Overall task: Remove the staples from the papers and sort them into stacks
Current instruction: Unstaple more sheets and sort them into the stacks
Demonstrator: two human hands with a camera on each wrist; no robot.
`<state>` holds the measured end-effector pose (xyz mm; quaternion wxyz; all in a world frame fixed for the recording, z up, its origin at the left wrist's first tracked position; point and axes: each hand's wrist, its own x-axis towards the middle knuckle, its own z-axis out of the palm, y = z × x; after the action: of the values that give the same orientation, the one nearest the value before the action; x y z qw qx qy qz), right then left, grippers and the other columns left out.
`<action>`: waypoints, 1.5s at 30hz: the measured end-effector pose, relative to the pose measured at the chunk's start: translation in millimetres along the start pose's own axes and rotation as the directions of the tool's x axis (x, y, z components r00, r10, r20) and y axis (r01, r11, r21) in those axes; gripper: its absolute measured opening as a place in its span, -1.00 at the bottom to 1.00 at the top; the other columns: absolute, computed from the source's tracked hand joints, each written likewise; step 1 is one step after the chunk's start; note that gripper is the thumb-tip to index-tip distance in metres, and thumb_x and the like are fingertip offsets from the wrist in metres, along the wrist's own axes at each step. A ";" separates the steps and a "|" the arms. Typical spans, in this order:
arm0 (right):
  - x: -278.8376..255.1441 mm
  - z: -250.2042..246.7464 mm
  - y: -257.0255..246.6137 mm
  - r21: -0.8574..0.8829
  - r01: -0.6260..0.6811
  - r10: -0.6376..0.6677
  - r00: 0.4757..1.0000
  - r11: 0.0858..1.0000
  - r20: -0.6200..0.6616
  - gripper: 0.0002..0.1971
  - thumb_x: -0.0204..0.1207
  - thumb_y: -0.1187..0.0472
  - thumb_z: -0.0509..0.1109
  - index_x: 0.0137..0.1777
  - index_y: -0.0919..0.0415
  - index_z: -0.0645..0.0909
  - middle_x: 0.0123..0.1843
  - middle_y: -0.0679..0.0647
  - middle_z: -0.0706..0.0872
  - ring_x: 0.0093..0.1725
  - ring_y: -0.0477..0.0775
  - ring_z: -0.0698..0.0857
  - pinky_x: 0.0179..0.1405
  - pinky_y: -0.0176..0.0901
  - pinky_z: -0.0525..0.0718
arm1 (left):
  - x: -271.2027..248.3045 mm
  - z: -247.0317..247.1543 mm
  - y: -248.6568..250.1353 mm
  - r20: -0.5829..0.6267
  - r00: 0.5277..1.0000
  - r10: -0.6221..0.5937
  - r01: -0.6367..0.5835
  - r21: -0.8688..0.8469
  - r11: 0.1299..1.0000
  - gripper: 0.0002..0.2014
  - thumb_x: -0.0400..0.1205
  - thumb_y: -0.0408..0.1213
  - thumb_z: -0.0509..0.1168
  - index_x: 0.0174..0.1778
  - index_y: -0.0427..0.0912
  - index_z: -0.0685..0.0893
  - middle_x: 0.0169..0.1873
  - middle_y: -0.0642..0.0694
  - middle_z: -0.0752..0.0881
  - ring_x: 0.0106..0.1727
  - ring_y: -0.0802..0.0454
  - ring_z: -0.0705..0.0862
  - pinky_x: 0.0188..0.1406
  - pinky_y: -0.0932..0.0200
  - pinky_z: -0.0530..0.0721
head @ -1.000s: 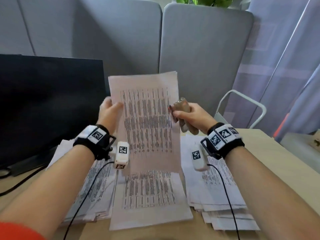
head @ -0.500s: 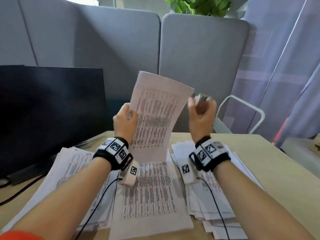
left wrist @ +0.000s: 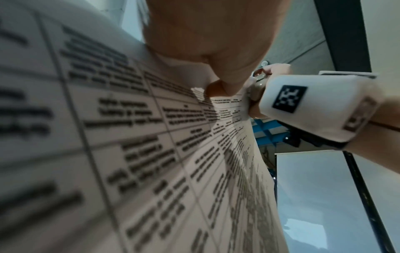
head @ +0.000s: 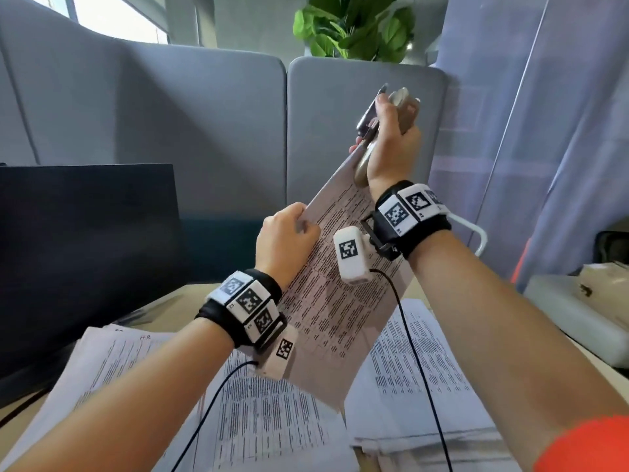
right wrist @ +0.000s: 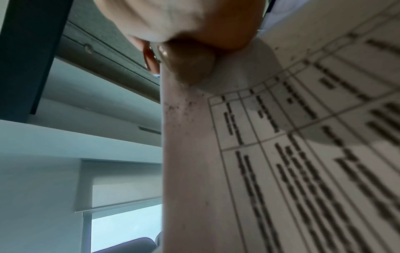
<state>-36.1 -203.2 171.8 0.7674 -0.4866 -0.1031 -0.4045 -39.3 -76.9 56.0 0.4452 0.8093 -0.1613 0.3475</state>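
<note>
Paper (head: 335,301), a printed sheet or stapled set ruled into table cells, hangs tilted in the air above the desk (head: 163,303), one corner up by the grey partition (head: 357,107) and the lowest corner above the papers lying flat. How many leaves it has cannot be told. The left hand (head: 286,238) pinches its left edge about midway along, thumb on the printed face and the other fingers curled behind; in the left wrist view that thumb (left wrist: 218,73) presses the page beside the table lines. The right hand (head: 391,144) is at the sheet's top corner, well above the left hand, fingers wrapped round a staple remover (head: 366,158), a tan tool with metal parts. The tool's rounded lower end lies against the paper's top margin, seen close in the right wrist view (right wrist: 190,66), just above the first table row. Whether its metal tips bite the corner cannot be told.

On the desk beneath the held sheet lie three groups of papers: a left stack (head: 98,373) near the dark monitor (head: 85,240), a middle stack (head: 265,420) directly below the sheet, and a right stack (head: 408,396) of fanned, uneven pages. Each wrist carries one black band with square-patterned markers and one white camera block with a black cable. Beyond the partition stands one leafy plant (head: 354,25). Right of the desk sit one white tube chair frame (head: 476,236) and one pale box (head: 578,308).
</note>
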 end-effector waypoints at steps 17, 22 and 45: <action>6.3 -67.6 44.5 -0.084 -0.118 0.103 0.981 0.989 -0.163 -0.66 0.59 0.16 0.42 -0.42 0.15 0.47 -0.56 0.06 0.58 -0.64 0.05 0.52 -0.57 -0.20 0.53 | -67.6 159.7 -49.1 0.496 0.710 -0.500 0.634 -0.141 0.761 -0.72 0.59 -0.38 0.27 0.19 -0.37 0.61 0.12 -0.38 0.71 0.20 -0.34 0.68 0.20 -0.21 0.67; -21.7 -104.4 111.1 -0.305 -0.447 0.433 0.894 0.841 -0.115 -0.68 0.37 -0.06 0.54 -0.36 0.16 0.60 -0.45 0.11 0.68 -0.53 0.14 0.62 -0.42 -0.05 0.66 | -74.2 134.3 -68.3 0.436 0.649 -0.623 0.628 0.156 0.763 -0.63 0.67 -0.37 0.22 0.40 -0.41 0.49 0.32 -0.32 0.59 0.36 -0.24 0.56 0.29 0.04 0.55; -108.2 -132.3 219.2 -0.802 -0.595 0.989 0.142 0.057 -0.035 -0.61 0.59 -0.10 0.28 -0.23 0.24 0.54 -0.39 0.12 0.65 -0.43 0.13 0.67 -0.45 -0.27 0.54 | -66.0 7.9 -148.7 0.479 0.303 -0.824 -0.155 0.878 0.453 -0.50 0.56 -0.02 0.44 0.29 -0.30 0.66 -0.01 -0.10 0.61 0.12 -0.03 0.66 0.09 0.20 0.58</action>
<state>20.3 -213.1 -100.2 0.5540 -0.7693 0.1434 0.2840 2.2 -4.7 -84.0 -0.0738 0.9680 0.0180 -0.2393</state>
